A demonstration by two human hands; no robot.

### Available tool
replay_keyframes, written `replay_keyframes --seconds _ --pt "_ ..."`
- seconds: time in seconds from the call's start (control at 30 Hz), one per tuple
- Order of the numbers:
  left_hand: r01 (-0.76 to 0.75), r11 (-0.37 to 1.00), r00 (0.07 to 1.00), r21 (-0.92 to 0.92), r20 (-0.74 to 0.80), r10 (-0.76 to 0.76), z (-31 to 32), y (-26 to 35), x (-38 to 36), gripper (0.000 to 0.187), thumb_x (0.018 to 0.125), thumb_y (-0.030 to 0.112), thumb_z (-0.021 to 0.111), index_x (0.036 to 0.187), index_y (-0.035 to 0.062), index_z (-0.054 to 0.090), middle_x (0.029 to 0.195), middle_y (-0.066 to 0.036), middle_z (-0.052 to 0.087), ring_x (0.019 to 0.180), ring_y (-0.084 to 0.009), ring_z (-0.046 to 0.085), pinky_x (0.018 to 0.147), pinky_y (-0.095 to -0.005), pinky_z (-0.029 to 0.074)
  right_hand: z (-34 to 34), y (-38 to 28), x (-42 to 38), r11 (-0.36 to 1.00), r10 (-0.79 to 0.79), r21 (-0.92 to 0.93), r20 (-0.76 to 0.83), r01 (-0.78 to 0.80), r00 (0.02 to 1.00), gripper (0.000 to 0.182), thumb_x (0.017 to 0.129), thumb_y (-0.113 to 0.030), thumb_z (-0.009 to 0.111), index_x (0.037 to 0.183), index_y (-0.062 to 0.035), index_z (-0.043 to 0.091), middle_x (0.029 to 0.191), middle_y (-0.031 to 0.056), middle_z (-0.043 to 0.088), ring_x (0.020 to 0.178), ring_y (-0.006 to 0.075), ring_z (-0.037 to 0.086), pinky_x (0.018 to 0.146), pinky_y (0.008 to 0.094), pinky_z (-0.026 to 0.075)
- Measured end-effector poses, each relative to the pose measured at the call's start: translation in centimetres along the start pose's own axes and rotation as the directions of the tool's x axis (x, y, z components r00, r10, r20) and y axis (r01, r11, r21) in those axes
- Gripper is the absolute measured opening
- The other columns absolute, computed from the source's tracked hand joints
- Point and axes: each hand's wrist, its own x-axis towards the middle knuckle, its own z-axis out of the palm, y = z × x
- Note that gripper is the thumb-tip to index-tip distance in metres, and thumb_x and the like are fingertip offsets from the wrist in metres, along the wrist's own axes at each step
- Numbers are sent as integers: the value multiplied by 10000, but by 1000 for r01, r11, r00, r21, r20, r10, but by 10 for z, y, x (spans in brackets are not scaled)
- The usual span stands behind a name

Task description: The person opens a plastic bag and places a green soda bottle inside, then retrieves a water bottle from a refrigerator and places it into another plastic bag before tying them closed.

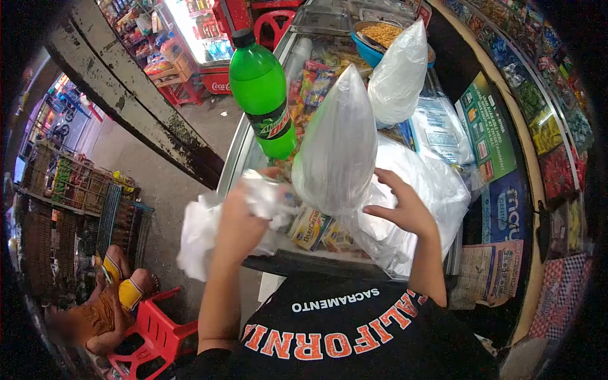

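Note:
My left hand (244, 212) is closed around a crumpled white plastic bag (204, 237), slightly blurred, at the near left edge of the glass-topped counter. My right hand (402, 206) has its thumb and fingers spread, beside the lower part of a tall, pointed bundle of clear plastic bags (335, 145). Under and behind this hand lies a large pack of white plastic bags (430, 209). A green Mountain Dew bottle (261, 95) with a black cap stands just beyond my left hand. Small Dari Creme boxes (310, 229) show between my hands.
A second pointed plastic bundle (400, 79) stands farther back, near a blue basin (370, 50) holding tan pieces. Hanging snack packs (551, 136) line the right side. At lower left, a person (107, 310) sits on a red chair (158, 329). A worn post (136, 95) rises at left.

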Motion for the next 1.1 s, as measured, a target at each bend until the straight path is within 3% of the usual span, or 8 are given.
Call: replay_keyframes --seconds 0.1,0.17,0.23,0.4,0.53,0.63,0.8,1.1 --pt "-14 955 991 -295 -134 -26 -21 49 -14 262 806 165 530 990 -21 535 850 -77 570 676 -110 504 634 -244 409 -17 -60 -17 944 98 316 0 -93 995 789 541 -298 748 1188 -22 388 1158 144 448 1081 267 417 898 342 321" --pt "-105 956 987 -275 -147 66 -22 60 -19 259 803 159 529 995 -15 535 855 -84 561 707 -123 506 650 -250 405 -13 -80 -22 865 -237 416 -152 280 960 804 537 -300 755 1193 -18 383 1175 140 437 1102 253 399 907 340 306" --pt "-407 899 910 162 -6 414 -20 68 -22 484 826 424 385 976 -7 548 931 -137 537 783 -205 510 731 -307 384 -4 -102 -20 875 -370 295 -102 383 923 888 523 -303 760 1232 -9 313 1193 149 411 1110 275 387 921 350 288" --pt "-321 945 944 -61 53 324 -2 91 -33 449 693 371 579 967 16 560 879 -126 485 805 -239 488 727 -312 383 38 -99 -1 812 -552 189 -63 553 832 662 559 -224 713 1115 -12 421 1008 181 496 946 348 472 799 400 365" --pt "-541 742 608 397 -425 670 9 83 -28 512 571 287 721 1023 104 562 899 -94 477 820 -238 485 713 -337 394 32 -87 -12 899 -403 121 -145 420 904 238 677 -131 618 889 -42 558 773 138 584 673 283 577 595 329 451" --pt "-762 438 367 477 -239 899 32 53 -43 530 572 327 703 1060 195 541 1004 -73 473 910 -224 466 756 -353 373 16 -64 -33 904 121 428 -277 10 953 285 689 -166 646 905 -3 557 812 139 605 710 204 598 626 277 456" --pt "-733 568 675 374 504 539 90 -8 -24 509 663 445 591 1133 292 468 1211 -37 409 1028 -275 420 848 -428 316 5 40 -60 915 401 259 -514 -308 758 425 664 -190 684 982 28 505 884 140 583 732 162 577 631 254 445" --pt "-609 680 760 408 544 355 143 -75 -30 422 734 362 538 1133 245 466 1209 -66 416 1029 -272 441 865 -447 317 12 118 -86 872 474 204 -575 -445 666 152 696 -96 613 828 -21 617 623 43 578 520 93 483 503 228 398"
